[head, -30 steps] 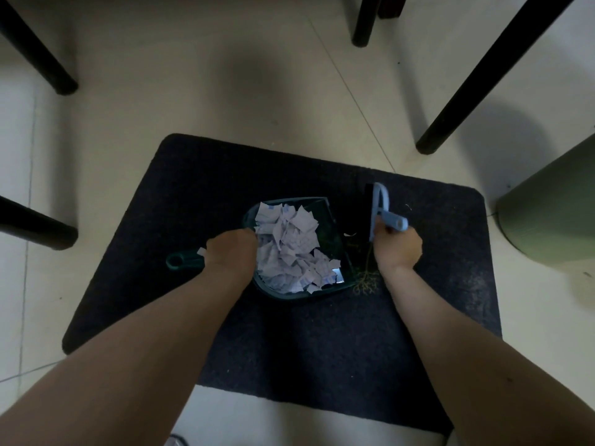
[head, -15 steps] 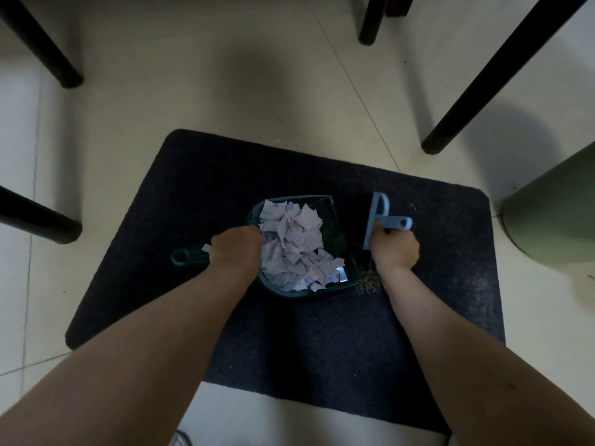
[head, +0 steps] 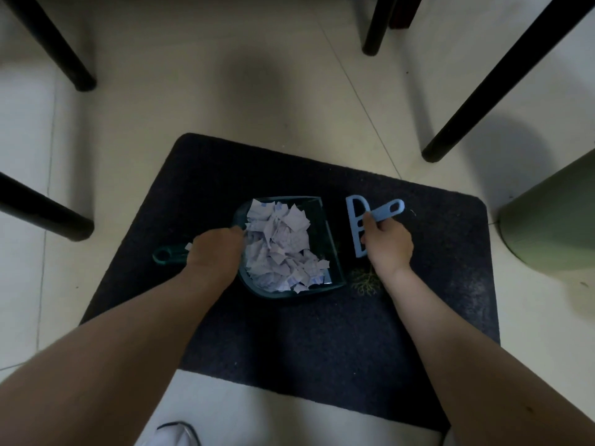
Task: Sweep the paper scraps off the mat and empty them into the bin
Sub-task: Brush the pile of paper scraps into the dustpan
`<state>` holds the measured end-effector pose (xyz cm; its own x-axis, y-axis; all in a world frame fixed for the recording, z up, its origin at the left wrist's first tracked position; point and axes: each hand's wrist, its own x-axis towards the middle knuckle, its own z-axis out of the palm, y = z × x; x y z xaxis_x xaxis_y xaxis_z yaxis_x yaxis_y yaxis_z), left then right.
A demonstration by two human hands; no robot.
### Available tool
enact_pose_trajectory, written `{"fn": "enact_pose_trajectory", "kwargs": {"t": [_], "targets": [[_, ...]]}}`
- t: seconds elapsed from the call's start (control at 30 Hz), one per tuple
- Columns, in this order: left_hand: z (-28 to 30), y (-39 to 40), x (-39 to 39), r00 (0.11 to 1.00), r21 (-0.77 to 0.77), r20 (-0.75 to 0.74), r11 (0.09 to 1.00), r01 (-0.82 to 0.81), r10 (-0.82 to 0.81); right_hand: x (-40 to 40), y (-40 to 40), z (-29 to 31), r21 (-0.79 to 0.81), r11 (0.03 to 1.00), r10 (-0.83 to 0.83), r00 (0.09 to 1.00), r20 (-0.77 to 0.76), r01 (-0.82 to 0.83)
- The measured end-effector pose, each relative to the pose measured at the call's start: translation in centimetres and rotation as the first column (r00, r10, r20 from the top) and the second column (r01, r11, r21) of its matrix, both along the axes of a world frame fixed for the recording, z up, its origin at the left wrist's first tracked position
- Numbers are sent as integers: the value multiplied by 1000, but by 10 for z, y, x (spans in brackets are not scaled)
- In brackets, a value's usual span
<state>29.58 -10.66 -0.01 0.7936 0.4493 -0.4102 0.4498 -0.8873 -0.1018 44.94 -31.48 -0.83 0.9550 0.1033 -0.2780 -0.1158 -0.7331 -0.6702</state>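
A dark green dustpan [head: 331, 252] sits on the dark mat [head: 289, 333], heaped with white paper scraps [head: 280, 249]. My left hand [head: 215, 255] grips the pan's handle [head: 167, 254], whose ringed end sticks out to the left. One scrap peeks out beside that hand. My right hand [head: 388, 244] holds the light blue hand brush [head: 357, 226] by its handle, just right of the pan's open edge. The green bin [head: 553, 220] stands off the mat's right side.
Black furniture legs stand on the pale tiled floor at the far left [head: 54, 43], near left [head: 42, 217], top centre [head: 375, 27] and upper right [head: 502, 85]. A small yellowish pattern [head: 365, 281] marks the mat. A white shoe tip [head: 170, 434] shows at the bottom.
The brush has tilted and moved slightly right, away from the pan's edge, showing more of its blue back. The dustpan and my left hand stay about where they were.
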Motion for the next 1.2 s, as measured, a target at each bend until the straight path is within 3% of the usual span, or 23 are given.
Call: {"fn": "enact_pose_trajectory", "kwargs": {"t": [0.23,0.53,0.8,1.03,1.2], "targets": [[15,62,-72,998,75,5,996,-58,58,-26,43,2,-218,957,208,976,58,-191],[0,79,-127,990,79,-6,987,-142,143,-44,77,-15,-340,914,273,956,111,-222],[-20,75,-113,989,69,-41,988,-139,142,-48,111,-24,-313,911,338,921,194,-268],[-17,71,-102,984,75,-45,983,-170,173,-62,123,-33,-277,850,486,870,84,-448],[-17,72,-101,980,55,-53,981,-187,190,-41,115,-20,-82,954,298,945,132,-289]]}}
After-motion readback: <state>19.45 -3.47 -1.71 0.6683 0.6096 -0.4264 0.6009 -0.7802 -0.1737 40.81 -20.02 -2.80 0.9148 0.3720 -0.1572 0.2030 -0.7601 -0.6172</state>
